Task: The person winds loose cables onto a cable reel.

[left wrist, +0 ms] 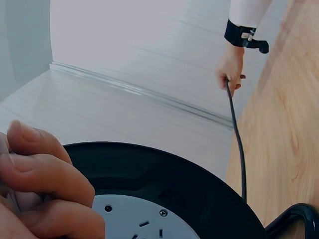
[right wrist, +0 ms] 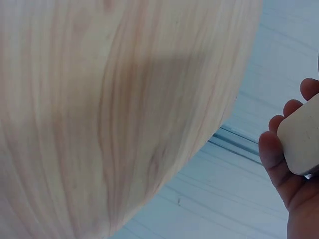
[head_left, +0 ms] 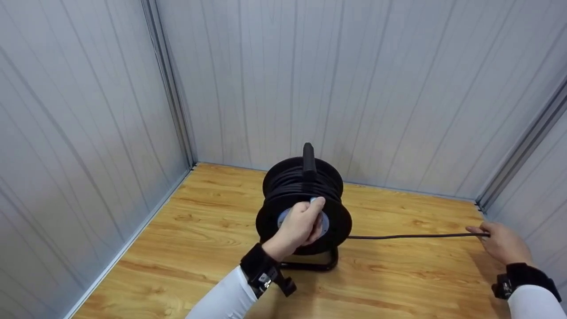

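Note:
A black cable reel (head_left: 336, 212) stands on its tubular foot on the wooden surface, wound with black cable (head_left: 288, 181). Curled at its front face, my left hand (head_left: 299, 223) grips a pale winding knob, mostly hidden by the fingers. The left wrist view shows a grey socket plate (left wrist: 144, 214) beside those fingers. From the reel's lower right, a loose length of black cable (head_left: 416, 236) runs nearly straight to my right hand (head_left: 505, 241), which holds its end. In the right wrist view, the fingers curl round a pale, rounded block (right wrist: 304, 134), cut off by the frame edge.
The wood-grain surface (head_left: 186, 261) meets a pale panel wall (head_left: 274, 88) behind the reel. Side walls rise at left (head_left: 79, 133) and right (head_left: 549, 190). The reel's black carrying handle (head_left: 308, 164) sticks up above the wound cable.

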Demonstrator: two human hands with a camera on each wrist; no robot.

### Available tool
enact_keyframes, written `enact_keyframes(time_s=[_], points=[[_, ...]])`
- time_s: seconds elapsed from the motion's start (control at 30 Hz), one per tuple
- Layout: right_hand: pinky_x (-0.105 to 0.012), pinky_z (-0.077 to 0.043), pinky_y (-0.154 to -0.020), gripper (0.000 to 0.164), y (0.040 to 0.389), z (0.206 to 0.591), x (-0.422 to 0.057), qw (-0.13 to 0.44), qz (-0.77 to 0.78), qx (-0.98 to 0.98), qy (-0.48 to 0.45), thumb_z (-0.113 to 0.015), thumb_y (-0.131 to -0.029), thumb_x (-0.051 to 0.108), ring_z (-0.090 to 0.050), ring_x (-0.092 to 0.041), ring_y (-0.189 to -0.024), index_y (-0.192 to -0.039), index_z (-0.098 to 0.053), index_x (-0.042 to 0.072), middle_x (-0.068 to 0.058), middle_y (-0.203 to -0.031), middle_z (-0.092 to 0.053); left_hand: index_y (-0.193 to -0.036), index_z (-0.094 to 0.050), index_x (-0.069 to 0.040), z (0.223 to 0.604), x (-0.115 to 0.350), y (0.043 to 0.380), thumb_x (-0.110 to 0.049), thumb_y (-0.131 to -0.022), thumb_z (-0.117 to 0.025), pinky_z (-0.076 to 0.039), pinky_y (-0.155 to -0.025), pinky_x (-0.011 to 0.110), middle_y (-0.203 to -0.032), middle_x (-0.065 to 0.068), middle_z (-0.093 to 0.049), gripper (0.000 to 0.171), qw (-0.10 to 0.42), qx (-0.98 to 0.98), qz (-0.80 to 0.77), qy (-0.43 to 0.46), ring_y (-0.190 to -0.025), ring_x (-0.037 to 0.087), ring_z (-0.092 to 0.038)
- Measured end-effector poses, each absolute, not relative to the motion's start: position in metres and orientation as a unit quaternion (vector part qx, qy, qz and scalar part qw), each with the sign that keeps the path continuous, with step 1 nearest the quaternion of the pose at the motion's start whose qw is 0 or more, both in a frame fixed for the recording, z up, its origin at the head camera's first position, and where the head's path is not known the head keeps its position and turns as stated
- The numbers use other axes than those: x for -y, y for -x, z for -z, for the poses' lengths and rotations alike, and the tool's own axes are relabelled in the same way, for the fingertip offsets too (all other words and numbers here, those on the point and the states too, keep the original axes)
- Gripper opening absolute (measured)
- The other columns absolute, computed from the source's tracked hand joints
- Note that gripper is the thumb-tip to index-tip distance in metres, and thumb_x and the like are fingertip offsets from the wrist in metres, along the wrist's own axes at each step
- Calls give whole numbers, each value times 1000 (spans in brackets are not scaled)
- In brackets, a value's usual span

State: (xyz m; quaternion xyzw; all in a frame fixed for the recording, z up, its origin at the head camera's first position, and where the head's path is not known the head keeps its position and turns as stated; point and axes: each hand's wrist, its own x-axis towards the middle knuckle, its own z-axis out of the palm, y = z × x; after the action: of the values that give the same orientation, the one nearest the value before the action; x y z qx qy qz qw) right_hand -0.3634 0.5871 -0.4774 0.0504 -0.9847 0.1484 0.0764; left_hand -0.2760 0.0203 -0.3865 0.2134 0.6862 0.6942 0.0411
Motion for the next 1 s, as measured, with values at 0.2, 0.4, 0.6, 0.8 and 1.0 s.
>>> enact_keyframes(time_s=[0.2, 0.4, 0.6, 0.8, 1.0], points=[[-35, -38, -57, 48, 366, 475, -584, 96, -134, 985, -51, -52, -103, 55, -48, -22, -65, -80, -62, 14, -5, -75, -56, -53, -47, -3, 389, -33, 277, -50, -108, -44, -24, -32, 28, -42, 6, -43, 73, 33, -695, -685, -214, -32, 14, -32], [-44, -43, -59, 28, 370, 473, -574, 125, -109, 983, -83, -63, -102, 30, -53, -27, -68, -83, -66, 10, -7, -78, -57, -51, -49, -4, 393, -48, 279, -52, -107, -43, -23, -32, 28, -41, 6, -44, 74, 34, -710, -671, -209, -30, 14, -31], [-42, -41, -60, 36, 377, 477, -560, 133, -111, 980, -94, -61, -103, 40, -51, -23, -67, -79, -65, 13, -4, -76, -57, -50, -51, -7, 400, -64, 280, -58, -105, -45, -22, -31, 28, -40, 4, -44, 75, 49, -710, -675, -197, -30, 13, -30], [-40, -40, -58, 42, 379, 480, -547, 134, -104, 980, -104, -57, -102, 50, -50, -21, -64, -79, -64, 15, -1, -75, -57, -52, -51, -8, 409, -77, 279, -56, -104, -47, -24, -33, 27, -43, 4, -46, 71, 61, -703, -682, -192, -33, 13, -32], [-41, -42, -58, 34, 381, 487, -535, 179, -91, 971, -128, -64, -101, 41, -52, -20, -64, -78, -64, 17, 0, -76, -56, -53, -52, -8, 418, -87, 278, -61, -102, -48, -22, -33, 28, -43, 6, -47, 72, 80, -705, -683, -173, -32, 13, -29]])
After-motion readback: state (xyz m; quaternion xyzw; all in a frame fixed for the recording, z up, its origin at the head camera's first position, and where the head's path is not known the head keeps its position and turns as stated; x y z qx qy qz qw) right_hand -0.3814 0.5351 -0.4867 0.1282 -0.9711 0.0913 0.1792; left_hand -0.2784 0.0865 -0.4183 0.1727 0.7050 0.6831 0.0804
